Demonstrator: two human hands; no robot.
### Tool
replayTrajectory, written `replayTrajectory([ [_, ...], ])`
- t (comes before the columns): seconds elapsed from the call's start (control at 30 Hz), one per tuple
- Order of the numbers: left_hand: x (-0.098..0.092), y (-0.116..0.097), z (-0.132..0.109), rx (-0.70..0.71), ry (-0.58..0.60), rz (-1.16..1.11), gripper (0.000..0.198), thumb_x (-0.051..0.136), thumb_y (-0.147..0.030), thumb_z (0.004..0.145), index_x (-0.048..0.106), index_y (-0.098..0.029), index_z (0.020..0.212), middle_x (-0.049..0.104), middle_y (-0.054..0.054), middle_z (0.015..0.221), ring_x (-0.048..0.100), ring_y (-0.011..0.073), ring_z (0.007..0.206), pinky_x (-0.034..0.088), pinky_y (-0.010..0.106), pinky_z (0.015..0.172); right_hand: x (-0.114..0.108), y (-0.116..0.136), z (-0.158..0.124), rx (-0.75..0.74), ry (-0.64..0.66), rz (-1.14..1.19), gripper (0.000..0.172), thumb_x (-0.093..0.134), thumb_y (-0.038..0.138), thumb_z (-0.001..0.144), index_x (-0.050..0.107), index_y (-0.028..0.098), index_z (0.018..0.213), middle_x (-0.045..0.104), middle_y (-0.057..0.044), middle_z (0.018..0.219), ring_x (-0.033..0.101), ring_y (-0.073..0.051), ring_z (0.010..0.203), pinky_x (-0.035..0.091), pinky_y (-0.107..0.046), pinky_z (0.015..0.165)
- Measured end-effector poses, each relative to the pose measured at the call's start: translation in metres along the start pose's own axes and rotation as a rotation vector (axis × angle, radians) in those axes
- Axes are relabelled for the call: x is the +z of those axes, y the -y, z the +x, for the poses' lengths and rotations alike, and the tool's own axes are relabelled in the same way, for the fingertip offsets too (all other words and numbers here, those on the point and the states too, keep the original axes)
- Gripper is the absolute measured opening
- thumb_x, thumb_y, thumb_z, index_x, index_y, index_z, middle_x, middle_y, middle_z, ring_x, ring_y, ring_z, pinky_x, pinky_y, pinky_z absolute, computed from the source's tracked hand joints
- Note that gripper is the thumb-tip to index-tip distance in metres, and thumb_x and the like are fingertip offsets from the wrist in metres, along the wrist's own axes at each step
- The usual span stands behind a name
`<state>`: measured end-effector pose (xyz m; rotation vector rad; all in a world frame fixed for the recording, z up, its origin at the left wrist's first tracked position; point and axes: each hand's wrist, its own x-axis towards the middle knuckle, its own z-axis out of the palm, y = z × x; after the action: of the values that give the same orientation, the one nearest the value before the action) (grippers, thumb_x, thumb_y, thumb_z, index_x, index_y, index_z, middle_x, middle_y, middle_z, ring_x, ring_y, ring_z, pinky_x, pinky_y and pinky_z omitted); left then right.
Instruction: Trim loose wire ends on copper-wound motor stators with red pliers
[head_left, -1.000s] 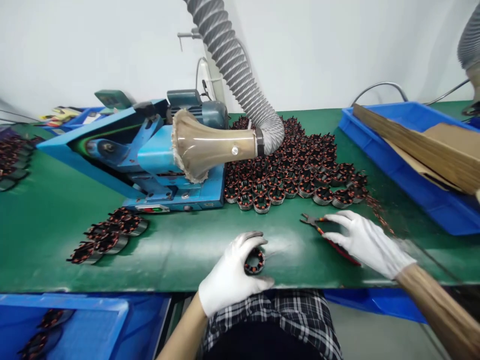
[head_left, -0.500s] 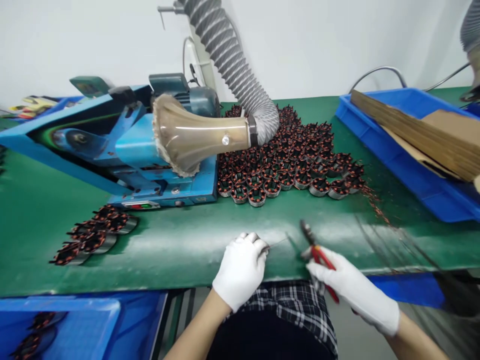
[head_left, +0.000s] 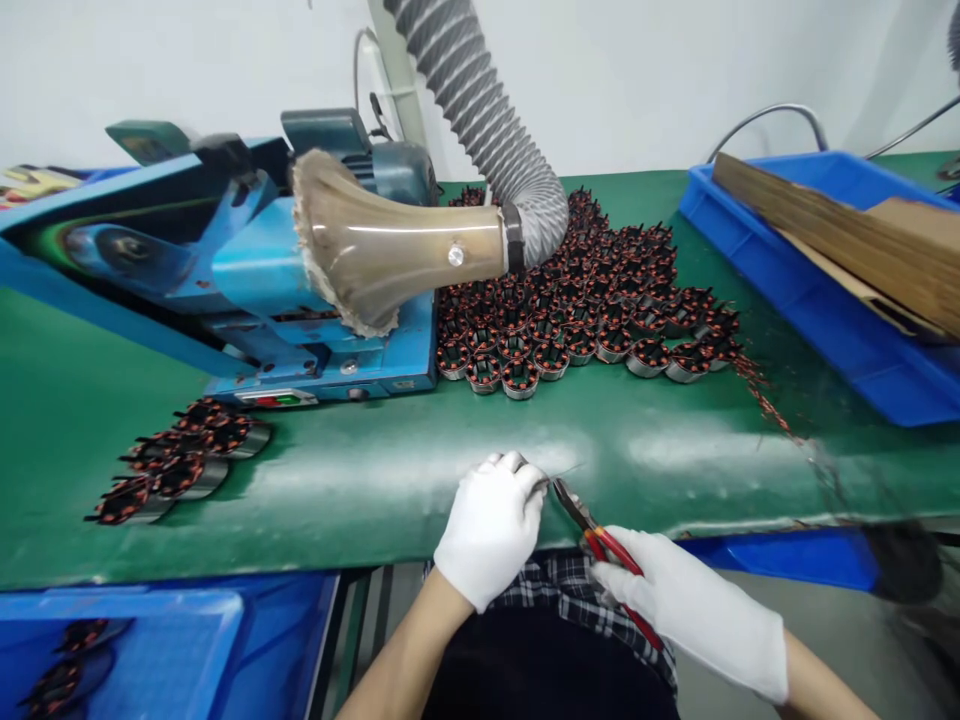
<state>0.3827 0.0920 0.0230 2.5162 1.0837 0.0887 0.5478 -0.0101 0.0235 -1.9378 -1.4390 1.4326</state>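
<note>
Well beyond the pliers (head_left: 592,529), wound rings (head_left: 600,290) partly behind the funnel (head_left: 405,245).

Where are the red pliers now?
In the head view, the red pliers are in the right hand, right of centre by the front edge of the green table, their tips beside the left hand.

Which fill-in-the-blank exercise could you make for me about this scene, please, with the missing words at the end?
1. The pliers are held in the person's ____ hand.
2. Both gloves are the colour ____.
3. The tabletop is the colour ____.
4. The tray that holds the cardboard is the colour ____.

Missing words: right; white; green; blue.
</note>
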Motion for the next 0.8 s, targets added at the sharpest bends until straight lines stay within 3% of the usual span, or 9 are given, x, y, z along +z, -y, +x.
replayTrajectory([
  [0.17,0.0,0.001,-0.001,0.001,-0.01,-0.013,0.016,0.04,-0.022,0.087,0.056,-0.023,0.089,0.054,0.001,0.086,0.049,0.0188,0.082,0.039,0.029,0.069,0.001,0.006,0.004,-0.008,0.049,0.084,0.023,0.048,0.04,0.081,0.054,0.018,0.074,0.058,0.0,0.066,0.051,-0.017,0.063,0.04,-0.026,0.06],
  [0.3,-0.002,0.001,-0.002,-0.018,-0.007,-0.021,0.018,0.04,-0.022,0.087,0.058,-0.023,0.089,0.054,0.002,0.088,0.049,0.0191,0.086,0.04,0.03,0.073,0.015,0.01,0.009,0.016,0.066,0.242,0.027,0.047,0.042,0.082,0.047,0.019,0.069,0.049,0.004,0.056,0.046,-0.014,0.056,0.038,-0.024,0.055],
  [0.5,-0.005,0.002,-0.001,0.026,0.009,-0.014,0.017,0.04,-0.022,0.087,0.058,-0.023,0.085,0.054,0.002,0.085,0.049,0.0182,0.083,0.039,0.029,0.071,0.039,0.004,0.004,0.165,-0.005,0.782,0.034,0.052,0.052,0.078,0.04,0.02,0.074,0.041,0.007,0.054,0.043,-0.01,0.043,0.038,-0.024,0.044],
  [0.6,-0.006,0.012,-0.001,-0.004,-0.052,0.032,0.018,0.039,-0.022,0.088,0.057,-0.023,0.088,0.056,0.001,0.086,0.051,0.0194,0.083,0.04,0.031,0.073,0.041,0.001,-0.002,0.145,0.097,1.089,0.035,0.061,0.047,0.073,0.046,0.018,0.085,0.052,0.003,0.063,0.055,-0.014,0.052,0.046,-0.029,0.054],
  [0.67,-0.011,0.023,-0.004,-0.057,-0.136,0.056,0.02,0.04,-0.024,0.087,0.054,-0.022,0.101,0.057,0.003,0.094,0.052,0.0211,0.087,0.04,0.033,0.076,0.044,0.005,0.001,0.076,0.206,1.254,0.032,0.064,0.04,0.074,0.049,0.016,0.089,0.058,-0.001,0.072,0.061,-0.018,0.064,0.048,-0.034,0.064],
  [0.73,-0.018,0.035,-0.012,-0.092,-0.241,0.055,0.032,0.043,-0.027,0.086,0.046,-0.021,0.116,0.056,0.006,0.104,0.051,0.0226,0.094,0.04,0.035,0.082,0.051,0.015,0.014,-0.004,0.283,1.406,0.026,0.062,0.034,0.077,0.051,0.015,0.091,0.061,-0.005,0.083,0.063,-0.021,0.076,0.048,-0.037,0.071],
  [0.8,-0.027,0.046,-0.023,-0.118,-0.333,0.051,0.036,0.044,-0.032,0.084,0.045,-0.023,0.12,0.058,0.005,0.105,0.053,0.023,0.096,0.04,0.034,0.083,0.056,0.024,0.032,-0.074,0.272,1.544,0.021,0.063,0.028,0.076,0.053,0.015,0.091,0.061,-0.008,0.093,0.06,-0.021,0.09,0.046,-0.038,0.081],
])
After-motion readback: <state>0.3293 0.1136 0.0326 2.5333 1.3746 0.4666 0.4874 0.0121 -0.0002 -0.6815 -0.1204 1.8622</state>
